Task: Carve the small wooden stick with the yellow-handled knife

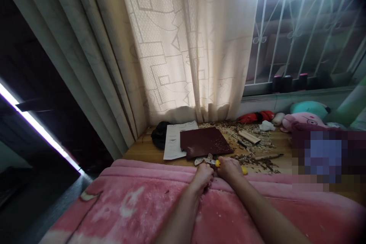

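- Tool (217, 163) with a yellow handle: lower middle of frame, just right of center, above the near edge of the table.
- Right hand (231, 167): closed around that handle; yellow shows on both sides of the fist. Grey strip runs out of the handle's left end.
- Left hand (203, 174): just left of the right hand, fingers curled in. Can't tell how tightly closed, or whether it has hold of anything.
- Pale piece (199, 161): right above the left hand, at the tool's grey end. Small; can't tell if the two touch.
- Blanket (137, 202): pink, fills the bottom of frame, under both arms.
- Table (137, 151): wooden, spans the middle of frame behind the blanket.
- Board (207, 141): dark red-brown, flat, just beyond the hands. Overlaps the paper (172, 143) at its left.
- Bag (158, 136): black, left of the paper, partly behind it.
- Shavings (264, 163): brown and pale, scattered right of the board, some on it.
- Wood block (248, 136): light, among the shavings, right of center.
- Stick (268, 156): right of the right hand, apart from it.
- Tissue (267, 125): white, crumpled, far side of table.
- Plush toy (303, 119): pink, right side of frame.
- Curtain (168, 53): patterned, upper middle.
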Demonstrator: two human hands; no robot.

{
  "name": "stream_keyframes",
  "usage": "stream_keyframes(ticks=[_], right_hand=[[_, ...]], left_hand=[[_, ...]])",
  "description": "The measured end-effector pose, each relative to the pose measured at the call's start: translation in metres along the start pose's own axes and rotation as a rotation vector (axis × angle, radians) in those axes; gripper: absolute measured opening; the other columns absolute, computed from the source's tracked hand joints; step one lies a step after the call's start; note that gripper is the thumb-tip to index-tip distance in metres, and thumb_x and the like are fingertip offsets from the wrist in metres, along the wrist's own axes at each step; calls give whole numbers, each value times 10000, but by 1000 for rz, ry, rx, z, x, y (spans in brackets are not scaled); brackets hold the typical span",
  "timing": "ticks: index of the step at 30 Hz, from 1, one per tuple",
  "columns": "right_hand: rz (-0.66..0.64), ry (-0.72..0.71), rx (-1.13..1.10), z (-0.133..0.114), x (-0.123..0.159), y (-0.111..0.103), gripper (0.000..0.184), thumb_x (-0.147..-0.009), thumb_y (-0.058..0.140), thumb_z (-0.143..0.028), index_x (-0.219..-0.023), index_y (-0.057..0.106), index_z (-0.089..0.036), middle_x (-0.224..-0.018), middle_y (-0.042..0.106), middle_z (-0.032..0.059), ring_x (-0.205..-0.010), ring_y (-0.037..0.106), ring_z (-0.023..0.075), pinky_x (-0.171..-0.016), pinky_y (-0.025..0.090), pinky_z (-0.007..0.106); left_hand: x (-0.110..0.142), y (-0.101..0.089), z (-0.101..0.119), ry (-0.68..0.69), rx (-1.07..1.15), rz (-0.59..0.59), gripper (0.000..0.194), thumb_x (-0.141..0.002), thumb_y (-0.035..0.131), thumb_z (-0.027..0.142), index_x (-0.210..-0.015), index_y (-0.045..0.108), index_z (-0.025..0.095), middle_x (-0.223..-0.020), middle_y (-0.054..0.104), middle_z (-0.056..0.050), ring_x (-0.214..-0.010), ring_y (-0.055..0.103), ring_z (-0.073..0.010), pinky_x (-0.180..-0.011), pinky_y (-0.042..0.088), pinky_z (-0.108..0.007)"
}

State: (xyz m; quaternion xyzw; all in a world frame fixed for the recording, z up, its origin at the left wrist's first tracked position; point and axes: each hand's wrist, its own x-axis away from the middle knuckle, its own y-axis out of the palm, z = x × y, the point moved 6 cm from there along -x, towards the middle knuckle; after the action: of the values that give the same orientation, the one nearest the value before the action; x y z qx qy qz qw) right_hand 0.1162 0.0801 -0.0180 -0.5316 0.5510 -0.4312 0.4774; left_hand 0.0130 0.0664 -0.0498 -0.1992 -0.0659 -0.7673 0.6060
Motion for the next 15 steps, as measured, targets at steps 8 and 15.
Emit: stream_keyframes(ticks=[8, 15], right_hand=[[-31, 15, 15, -1, 0, 2, 243, -656, 378, -259, -814, 547, -186, -811, 583, 71, -797, 515, 168, -671, 328, 256], [-19, 22, 8, -2, 0, 1, 235, -653, 375, -237, -808, 546, -195, -821, 588, 72, -811, 514, 167, -678, 327, 271]], left_hand=[[4, 0, 5, -9, -33, -4, 84, -649, 391, 225, -598, 353, 170, -338, 291, 89, -227, 223, -24, -297, 162, -146], [-5, 0, -2, -2, -44, 67, 53, -660, 403, 215, -651, 385, 166, -331, 284, 93, -231, 233, -32, -300, 176, -148]])
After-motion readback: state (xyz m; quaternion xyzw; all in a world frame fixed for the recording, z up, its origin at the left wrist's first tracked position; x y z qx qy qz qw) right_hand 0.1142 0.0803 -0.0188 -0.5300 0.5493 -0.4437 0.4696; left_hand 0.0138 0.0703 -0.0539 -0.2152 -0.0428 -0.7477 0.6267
